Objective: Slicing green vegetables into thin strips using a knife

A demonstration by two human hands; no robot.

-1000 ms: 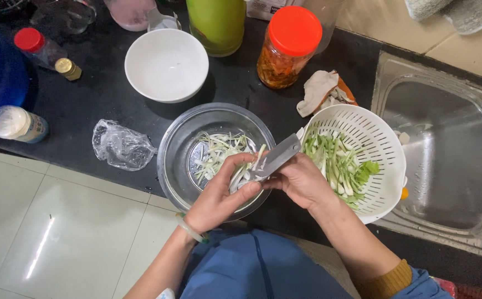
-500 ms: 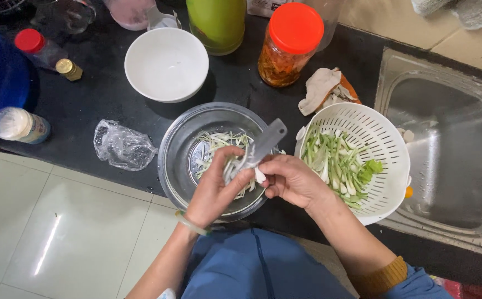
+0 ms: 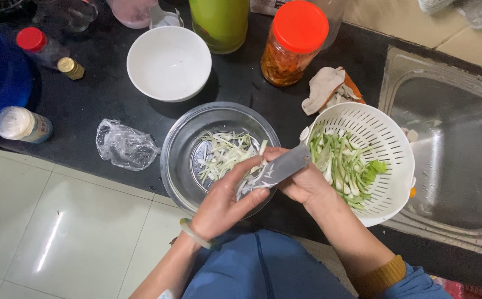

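Note:
My right hand (image 3: 302, 182) grips a knife whose grey blade (image 3: 277, 169) lies over the near rim of a steel bowl (image 3: 177, 160). My left hand (image 3: 224, 202) holds a pale green vegetable stalk (image 3: 252, 180) against the blade. Thin shredded strips (image 3: 221, 152) lie in the steel bowl. To the right, a white colander (image 3: 388, 138) holds several green and white stalks (image 3: 343, 163).
An empty white bowl (image 3: 169, 63), a green container (image 3: 221, 22), an orange-lidded jar (image 3: 293, 44), a crumpled plastic wrap (image 3: 124, 147), a rag (image 3: 327, 88) and small bottles (image 3: 22, 124) stand on the black counter. A steel sink (image 3: 457, 149) lies at the right.
The knife blade has swung down from pointing up over the bowl to lying flatter near the rim, and both hands have shifted slightly toward me.

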